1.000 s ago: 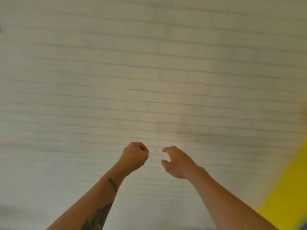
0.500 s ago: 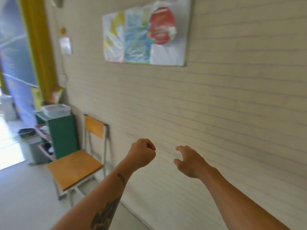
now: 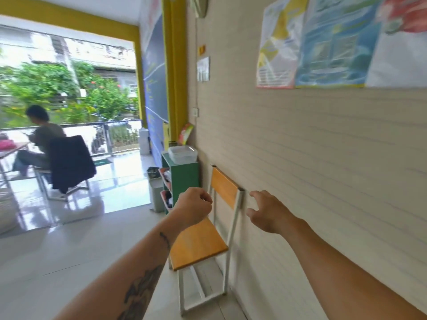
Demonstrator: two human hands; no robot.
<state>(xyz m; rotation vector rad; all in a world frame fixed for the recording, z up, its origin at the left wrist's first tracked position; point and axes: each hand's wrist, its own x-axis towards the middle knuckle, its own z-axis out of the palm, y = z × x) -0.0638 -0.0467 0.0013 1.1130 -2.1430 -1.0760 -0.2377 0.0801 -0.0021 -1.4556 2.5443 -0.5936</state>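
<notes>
Both my arms reach forward in the air. My left hand (image 3: 193,208) is curled into a fist and holds nothing. My right hand (image 3: 268,212) hangs a little to its right with loosely curled fingers, also holding nothing. A wooden chair (image 3: 201,241) with a white metal frame stands against the wall just beyond and below both hands, and neither hand touches it.
A beige brick-pattern wall (image 3: 323,169) with posters (image 3: 323,47) runs along the right. Past the chair stand a green shelf (image 3: 187,176) with a plastic box (image 3: 182,154) and a small bin (image 3: 155,190). A person (image 3: 41,144) sits at a table at the far left. White tiled floor (image 3: 69,245).
My view has swung left from the bare wall, bringing the chair, shelf and open doorway into sight. Both hands keep the same pose in front of me.
</notes>
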